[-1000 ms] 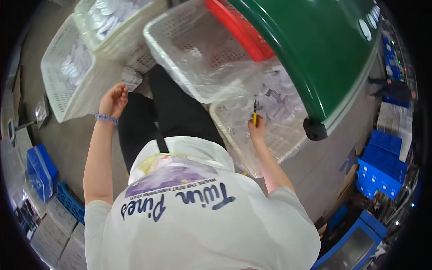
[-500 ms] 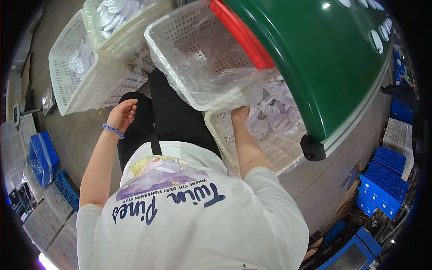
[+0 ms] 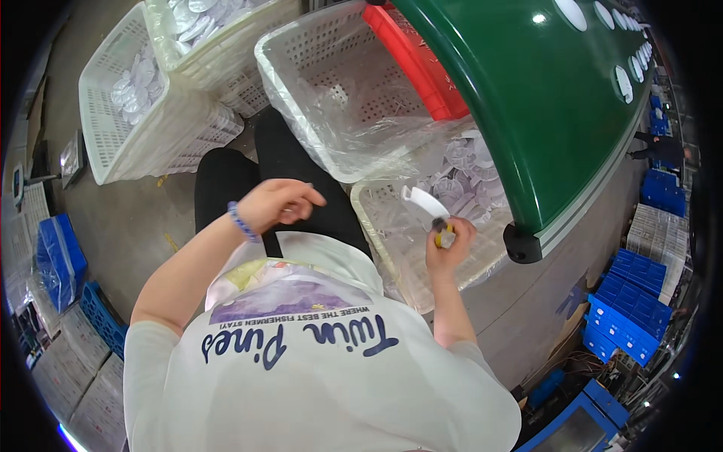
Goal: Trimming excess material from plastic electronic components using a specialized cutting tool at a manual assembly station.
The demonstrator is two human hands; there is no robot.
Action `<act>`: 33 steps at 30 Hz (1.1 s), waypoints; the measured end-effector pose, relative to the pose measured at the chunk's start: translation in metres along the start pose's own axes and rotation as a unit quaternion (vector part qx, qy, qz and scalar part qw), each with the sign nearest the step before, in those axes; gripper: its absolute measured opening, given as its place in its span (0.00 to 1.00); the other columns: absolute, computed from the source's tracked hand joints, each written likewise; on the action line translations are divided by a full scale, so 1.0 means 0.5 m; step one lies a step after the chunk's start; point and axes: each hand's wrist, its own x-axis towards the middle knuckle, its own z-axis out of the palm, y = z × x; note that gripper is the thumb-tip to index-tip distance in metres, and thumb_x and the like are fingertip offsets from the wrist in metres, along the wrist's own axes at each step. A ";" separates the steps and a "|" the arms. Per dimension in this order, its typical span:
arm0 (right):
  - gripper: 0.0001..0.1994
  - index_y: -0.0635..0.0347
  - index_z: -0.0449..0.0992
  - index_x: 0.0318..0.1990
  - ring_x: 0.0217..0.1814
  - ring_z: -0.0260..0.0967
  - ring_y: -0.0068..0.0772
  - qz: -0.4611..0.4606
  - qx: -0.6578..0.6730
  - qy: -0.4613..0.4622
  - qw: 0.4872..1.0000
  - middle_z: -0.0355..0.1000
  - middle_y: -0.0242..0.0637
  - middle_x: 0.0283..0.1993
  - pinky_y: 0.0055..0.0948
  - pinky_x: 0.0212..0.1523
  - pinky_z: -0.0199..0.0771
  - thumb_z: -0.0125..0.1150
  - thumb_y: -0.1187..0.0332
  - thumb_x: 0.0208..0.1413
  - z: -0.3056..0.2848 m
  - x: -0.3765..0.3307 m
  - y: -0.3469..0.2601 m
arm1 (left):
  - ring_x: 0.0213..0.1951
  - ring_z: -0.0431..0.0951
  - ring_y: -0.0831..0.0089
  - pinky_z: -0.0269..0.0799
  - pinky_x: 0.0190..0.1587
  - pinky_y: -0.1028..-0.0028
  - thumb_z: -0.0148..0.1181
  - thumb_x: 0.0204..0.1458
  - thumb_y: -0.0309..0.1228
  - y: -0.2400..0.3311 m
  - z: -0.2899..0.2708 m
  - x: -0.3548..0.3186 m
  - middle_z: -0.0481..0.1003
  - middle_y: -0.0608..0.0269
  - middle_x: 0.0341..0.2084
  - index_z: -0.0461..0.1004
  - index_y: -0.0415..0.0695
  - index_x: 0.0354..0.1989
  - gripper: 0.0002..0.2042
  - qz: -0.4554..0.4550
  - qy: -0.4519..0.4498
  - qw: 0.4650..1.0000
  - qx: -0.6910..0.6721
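Note:
My right hand (image 3: 449,247) is closed around a small yellow-handled tool (image 3: 445,234) with a dark head, which looks like cutting pliers. At the tool's head is a curved white plastic piece (image 3: 423,205); I cannot tell whether jaws or fingertips hold it. Both are above the near white basket (image 3: 410,279), where clear plastic parts (image 3: 459,181) lie in a heap. My left hand (image 3: 279,205), a blue band on its wrist, hovers over my lap with its fingers loosely bent and apart. It appears to hold nothing.
A bag-lined white basket (image 3: 275,75) stands ahead, with a red tray (image 3: 425,68) at its right. Two more baskets hold white discs (image 3: 137,94) at the far left. The green conveyor belt (image 3: 512,90) carries white oval pieces; its black end corner (image 3: 521,245) juts out near my right arm.
My right hand has come out of the near basket toward me, and the yellow-handled tool and white piece now show. My left hand has moved right across my lap.

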 end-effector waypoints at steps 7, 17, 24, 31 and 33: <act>0.21 0.52 0.69 0.36 0.39 0.64 0.37 -0.336 0.085 -0.068 0.936 0.69 0.33 0.36 0.36 0.37 0.64 0.65 0.78 0.29 0.028 0.086 -0.165 | 0.20 0.62 0.87 0.57 0.20 0.88 0.50 0.56 0.47 -0.008 0.061 0.024 0.72 0.65 0.24 0.71 0.40 0.34 0.19 -0.035 -0.070 0.994 -0.072; 0.16 0.62 0.64 0.46 0.40 0.63 0.19 0.253 0.449 -0.235 0.824 0.65 0.31 0.39 0.19 0.39 0.63 0.58 0.76 0.50 0.099 0.103 -0.223 | 0.25 0.64 0.87 0.61 0.28 0.85 0.57 0.52 0.33 -0.052 -0.041 -0.051 0.71 0.73 0.27 0.71 0.40 0.41 0.11 0.162 0.094 0.982 0.002; 0.19 0.64 0.64 0.50 0.43 0.67 0.25 0.366 0.511 -0.249 0.737 0.69 0.35 0.43 0.22 0.43 0.66 0.58 0.76 0.49 0.134 0.099 -0.262 | 0.38 0.72 0.83 0.69 0.42 0.80 0.61 0.50 0.29 -0.066 -0.012 -0.044 0.75 0.68 0.34 0.70 0.37 0.45 0.15 0.183 0.036 0.982 0.013; 0.20 0.64 0.68 0.46 0.44 0.65 0.24 0.323 0.483 -0.462 0.670 0.68 0.33 0.42 0.22 0.46 0.64 0.60 0.76 0.42 0.122 0.166 -0.238 | 0.37 0.74 0.80 0.70 0.42 0.78 0.60 0.51 0.34 -0.018 -0.037 -0.044 0.76 0.63 0.36 0.71 0.35 0.46 0.18 0.204 0.021 0.974 0.092; 0.20 0.64 0.68 0.47 0.45 0.65 0.24 0.297 0.476 -0.486 0.670 0.68 0.33 0.42 0.22 0.47 0.63 0.61 0.74 0.43 0.136 0.166 -0.233 | 0.38 0.75 0.79 0.71 0.43 0.78 0.59 0.51 0.31 -0.021 -0.036 -0.024 0.76 0.61 0.36 0.71 0.34 0.45 0.16 0.213 -0.017 0.956 0.202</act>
